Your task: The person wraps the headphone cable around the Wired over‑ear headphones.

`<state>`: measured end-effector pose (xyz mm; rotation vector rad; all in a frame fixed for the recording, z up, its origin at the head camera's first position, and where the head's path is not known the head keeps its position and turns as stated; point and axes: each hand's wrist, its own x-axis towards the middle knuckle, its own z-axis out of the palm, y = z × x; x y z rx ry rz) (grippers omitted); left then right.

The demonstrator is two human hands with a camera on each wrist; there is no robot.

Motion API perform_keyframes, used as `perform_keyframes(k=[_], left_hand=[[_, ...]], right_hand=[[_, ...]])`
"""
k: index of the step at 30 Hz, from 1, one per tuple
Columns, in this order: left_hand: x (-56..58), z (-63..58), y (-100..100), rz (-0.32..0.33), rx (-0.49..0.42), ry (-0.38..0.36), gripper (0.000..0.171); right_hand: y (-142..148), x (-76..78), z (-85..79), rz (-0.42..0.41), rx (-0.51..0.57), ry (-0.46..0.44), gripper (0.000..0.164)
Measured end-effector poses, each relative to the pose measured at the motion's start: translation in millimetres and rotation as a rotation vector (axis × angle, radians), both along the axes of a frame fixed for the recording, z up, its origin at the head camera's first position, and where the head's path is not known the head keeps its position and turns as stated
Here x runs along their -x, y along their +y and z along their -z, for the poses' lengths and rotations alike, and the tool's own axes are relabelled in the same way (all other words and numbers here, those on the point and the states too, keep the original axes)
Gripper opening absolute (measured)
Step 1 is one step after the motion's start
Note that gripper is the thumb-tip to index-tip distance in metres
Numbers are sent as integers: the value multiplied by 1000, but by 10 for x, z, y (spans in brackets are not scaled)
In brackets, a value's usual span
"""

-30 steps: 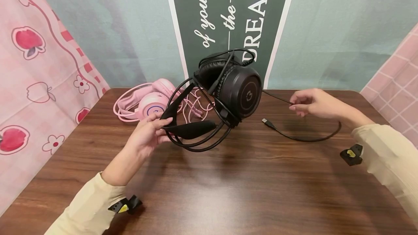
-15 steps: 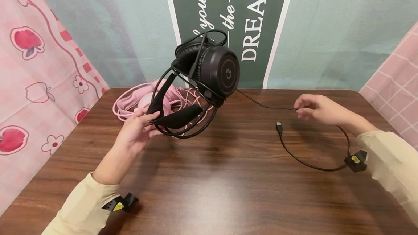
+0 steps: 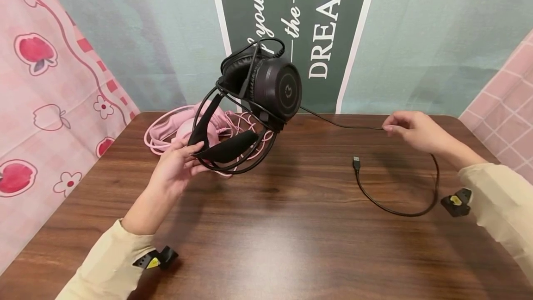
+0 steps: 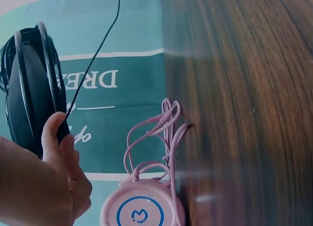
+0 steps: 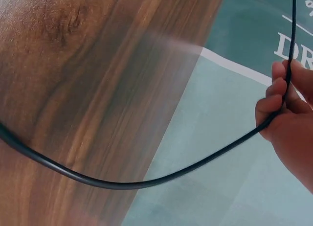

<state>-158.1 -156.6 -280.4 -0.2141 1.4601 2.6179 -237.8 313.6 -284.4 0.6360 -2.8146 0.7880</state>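
Note:
Black over-ear headphones (image 3: 276, 89) hang tilted above the table, their padded headband gripped by my left hand (image 3: 176, 165). Cable is looped around the earcups and band. From the near earcup the black cable (image 3: 337, 125) runs right to my right hand (image 3: 410, 128), which pinches it between thumb and fingers. Past that hand the cable curves down to a USB plug (image 3: 356, 163) lying to its left. In the right wrist view the cable (image 5: 117, 185) passes through the curled fingers. Behind the left hand lie pink headphones (image 3: 183, 126), partly hidden by the black pair.
A brown wooden table (image 3: 266, 244) spans the foreground. The pink headphones' cord (image 4: 168, 133) lies in a tangle beside them. Behind the table hangs a teal cloth (image 3: 416, 36) with lettering, and a pink patterned cloth (image 3: 41, 119) borders the left side.
The black headphones moved left and up with my left hand. My right hand shifted right, drawing the cable out longer and straighter. The USB plug swung right and turned upward.

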Motion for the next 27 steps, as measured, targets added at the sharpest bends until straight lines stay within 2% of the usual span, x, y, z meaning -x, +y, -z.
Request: perform_keyframes(k=[3,7,13,19,27], left_hand=[[11,-13,39,1,8,-12,12],[41,-28,102,-17,32,-13,9],[79,-18,177,-72,68,-24,11],[93,53,241,-94,116,-57,14],[87,153,332,-105,193,-39,17]], right_hand=[[-59,-11,2,-43,-8,27,6],[-176,-39,22,-184,17,35,3],[-386,-145,-39,-365,71,6,17],[-565,-249,-180,-410,110,40,20],[-693,-329,-389,-428,186,98,15]])
